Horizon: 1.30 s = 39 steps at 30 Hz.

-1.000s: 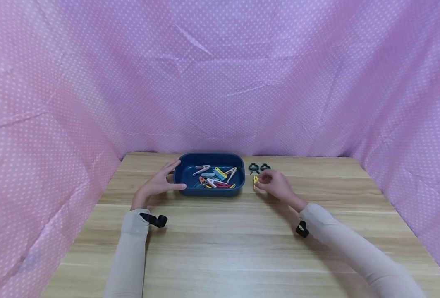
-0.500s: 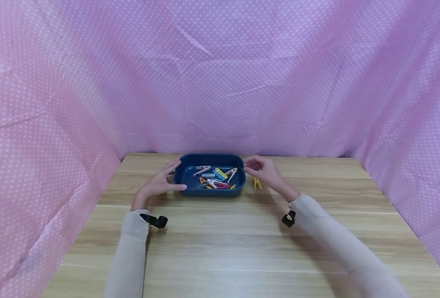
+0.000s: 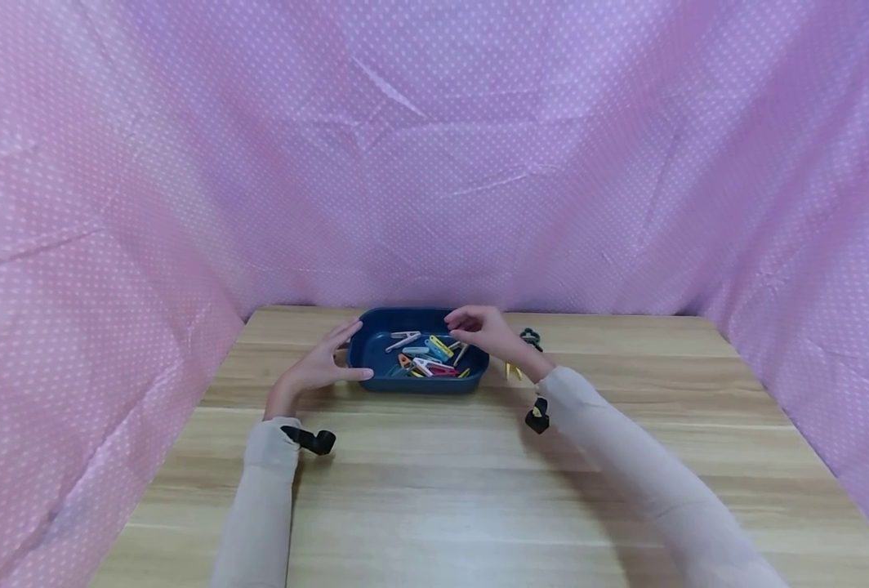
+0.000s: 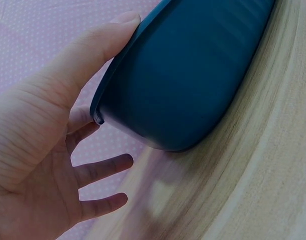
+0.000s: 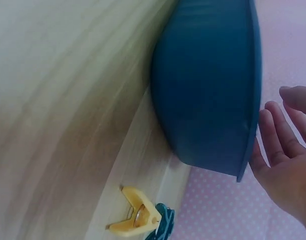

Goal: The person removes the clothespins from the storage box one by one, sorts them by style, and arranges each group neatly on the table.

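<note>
A dark blue basin [image 3: 420, 384] stands near the table's far edge, several plastic clothespins inside. Among them are a pale pink clothespin [image 3: 403, 340], a yellow clothespin [image 3: 442, 346] and a red clothespin [image 3: 445, 371]. My left hand [image 3: 315, 369] spans the basin's left end, thumb and forefinger touching the rim; its other fingers stretch out free in the left wrist view. Over the basin's right end hovers my right hand [image 3: 487, 332], fingers loosely bent and holding nothing. Another yellow clothespin [image 5: 135, 217] stands on the table beside the basin, partly behind my right wrist in the head view.
Next to that yellow clothespin is a dark green clip [image 3: 531, 337], cut by my right forearm in the head view. Pink dotted cloth [image 3: 434, 204] hangs behind the wood-grain table [image 3: 420, 490] and along both sides.
My right hand has let go of the yellow clothespin on the table and moved left, over the basin. The left hand keeps its place at the rim; the head view has shifted slightly.
</note>
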Tool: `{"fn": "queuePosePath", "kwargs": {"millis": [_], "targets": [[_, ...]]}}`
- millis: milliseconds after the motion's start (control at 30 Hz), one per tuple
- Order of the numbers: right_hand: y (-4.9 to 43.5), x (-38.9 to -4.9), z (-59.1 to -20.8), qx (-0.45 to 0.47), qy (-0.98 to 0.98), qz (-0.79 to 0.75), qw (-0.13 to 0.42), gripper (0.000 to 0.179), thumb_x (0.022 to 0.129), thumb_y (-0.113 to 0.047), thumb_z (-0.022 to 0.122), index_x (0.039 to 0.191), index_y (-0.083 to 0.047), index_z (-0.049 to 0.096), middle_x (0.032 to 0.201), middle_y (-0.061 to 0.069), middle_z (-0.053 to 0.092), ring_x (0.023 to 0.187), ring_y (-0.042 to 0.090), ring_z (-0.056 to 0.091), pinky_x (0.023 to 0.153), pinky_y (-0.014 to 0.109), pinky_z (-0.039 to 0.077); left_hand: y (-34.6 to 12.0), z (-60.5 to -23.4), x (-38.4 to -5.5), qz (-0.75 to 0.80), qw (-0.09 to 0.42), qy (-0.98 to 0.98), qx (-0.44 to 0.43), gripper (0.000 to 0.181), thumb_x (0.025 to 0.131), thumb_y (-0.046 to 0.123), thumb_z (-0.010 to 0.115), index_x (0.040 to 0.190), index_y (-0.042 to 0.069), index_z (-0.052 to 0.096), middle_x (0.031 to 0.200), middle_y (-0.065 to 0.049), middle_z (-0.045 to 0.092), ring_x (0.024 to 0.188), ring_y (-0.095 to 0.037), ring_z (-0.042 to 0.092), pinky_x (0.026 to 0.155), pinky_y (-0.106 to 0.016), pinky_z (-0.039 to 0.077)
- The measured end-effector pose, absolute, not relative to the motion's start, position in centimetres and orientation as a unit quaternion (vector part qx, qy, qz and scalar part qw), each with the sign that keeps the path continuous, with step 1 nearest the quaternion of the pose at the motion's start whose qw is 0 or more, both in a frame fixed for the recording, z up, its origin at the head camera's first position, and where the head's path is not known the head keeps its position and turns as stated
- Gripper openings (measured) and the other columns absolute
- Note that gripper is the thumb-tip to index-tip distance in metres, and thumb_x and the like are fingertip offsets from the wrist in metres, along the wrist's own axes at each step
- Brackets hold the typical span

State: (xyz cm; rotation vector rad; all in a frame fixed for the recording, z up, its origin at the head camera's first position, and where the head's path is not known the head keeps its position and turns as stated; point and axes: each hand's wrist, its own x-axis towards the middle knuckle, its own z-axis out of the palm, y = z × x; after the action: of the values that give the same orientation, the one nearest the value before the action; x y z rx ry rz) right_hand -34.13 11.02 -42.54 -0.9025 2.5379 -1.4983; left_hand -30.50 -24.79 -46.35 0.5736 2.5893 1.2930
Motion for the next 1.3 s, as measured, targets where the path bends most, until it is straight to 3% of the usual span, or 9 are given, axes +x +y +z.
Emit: {"fn": "queuePosePath", "kwargs": {"millis": [133,300,633,900,1133,1300], "targets": [[10.6,-34.8,-42.8,-0.294,0.825,-0.480,0.051,0.024,0.097,-0.002,0.067,0.120,0.004,0.070,0.115,0.028,0.070,0.098,0.031,0.068,0.081,0.022,0.055,-24.6,-46.3,-30.5,0.438,0.100,0.874,0.185,0.106,0.086,0.037,0.084,0.165,0.022,0.015,0.174,-0.002,0.006,0.156,-0.040,0.017,0.120,-0.066,0.025],[10.2,-35.8,-43.3,-0.300,0.832,-0.461,0.072,0.027,0.097,0.000,0.066,0.123,0.007,0.068,0.117,0.030,0.069,0.102,0.032,0.069,0.084,0.028,0.058,-24.5,-46.4,-30.5,0.441,0.102,0.874,0.178,0.107,0.086,0.038,0.083,0.165,0.021,0.015,0.174,-0.001,0.007,0.159,-0.036,0.006,0.122,-0.066,0.019],[9.0,-36.8,-43.5,-0.306,0.878,-0.350,0.111,0.031,0.099,-0.002,0.062,0.130,0.002,0.067,0.130,0.017,0.069,0.122,0.030,0.064,0.102,0.043,0.054,-24.1,-46.6,-30.4,0.446,0.099,0.869,0.190,0.106,0.086,0.035,0.083,0.165,0.020,0.015,0.173,-0.002,0.008,0.158,-0.038,0.013,0.121,-0.066,0.023],[8.7,-37.0,-44.2,-0.313,0.885,-0.334,0.083,0.033,0.099,-0.002,0.063,0.132,-0.001,0.067,0.130,0.015,0.069,0.118,0.028,0.065,0.101,0.043,0.055,-24.3,-46.7,-30.7,0.442,0.097,0.871,0.189,0.104,0.087,0.035,0.082,0.165,0.021,0.015,0.174,-0.002,0.007,0.157,-0.038,0.013,0.121,-0.067,0.022],[8.1,-37.1,-44.9,-0.339,0.892,-0.293,0.063,0.033,0.098,-0.005,0.065,0.132,-0.003,0.067,0.131,0.012,0.070,0.124,0.027,0.065,0.106,0.043,0.052,-24.8,-46.5,-30.4,0.435,0.094,0.875,0.191,0.103,0.088,0.031,0.082,0.165,0.020,0.016,0.173,-0.006,0.006,0.151,-0.046,0.027,0.120,-0.068,0.024],[8.1,-37.2,-44.7,-0.339,0.897,-0.275,0.067,0.033,0.098,-0.006,0.066,0.131,-0.004,0.067,0.129,0.011,0.072,0.123,0.025,0.066,0.106,0.042,0.052,-24.8,-46.3,-30.5,0.431,0.092,0.877,0.190,0.104,0.087,0.034,0.083,0.165,0.020,0.016,0.173,-0.005,0.007,0.154,-0.043,0.022,0.120,-0.068,0.023]]}}
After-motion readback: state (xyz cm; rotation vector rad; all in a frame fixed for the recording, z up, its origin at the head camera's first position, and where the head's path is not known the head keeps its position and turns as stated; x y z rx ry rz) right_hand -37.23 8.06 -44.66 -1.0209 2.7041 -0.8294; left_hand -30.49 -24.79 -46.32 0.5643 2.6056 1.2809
